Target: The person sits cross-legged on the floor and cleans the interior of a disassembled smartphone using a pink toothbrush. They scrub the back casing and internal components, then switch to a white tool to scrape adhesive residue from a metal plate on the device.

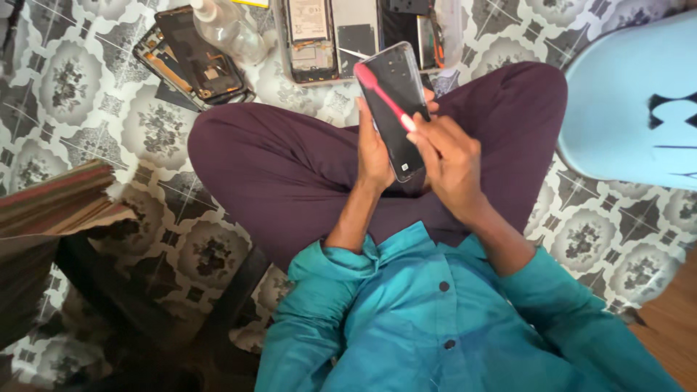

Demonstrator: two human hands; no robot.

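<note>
Gripping the dark phone (396,109) from its left edge, my left hand (374,149) has its fingers wrapped round the back and its thumb along the side, so that grip is clamped on the phone. My right hand (446,156) is pinched together on the white end of a red toothbrush (381,94); I hold it just right of the phone's middle.

Both hands hang above my crossed legs in dark purple trousers (290,167), nearer to me than anything on the floor. The phone's long axis runs away from me, tilted a little to the left at its far end. The toothbrush lies diagonally over the phone's face, its red head up at the far left corner and its handle coming down to my right grip. So the brush head lies up and to the left of my right hand, and I cannot tell for sure whether the bristles touch the surface.

Beyond my knees, on the patterned floor (94,94), lie opened phones: one at the far left (192,58) with its insides showing, and what looks like two or three more side by side in a tray (341,36) straight ahead; I cannot count those surely. One clear plastic bottle (229,29) lies between them. At the right stands one pale blue stool (632,101).
</note>
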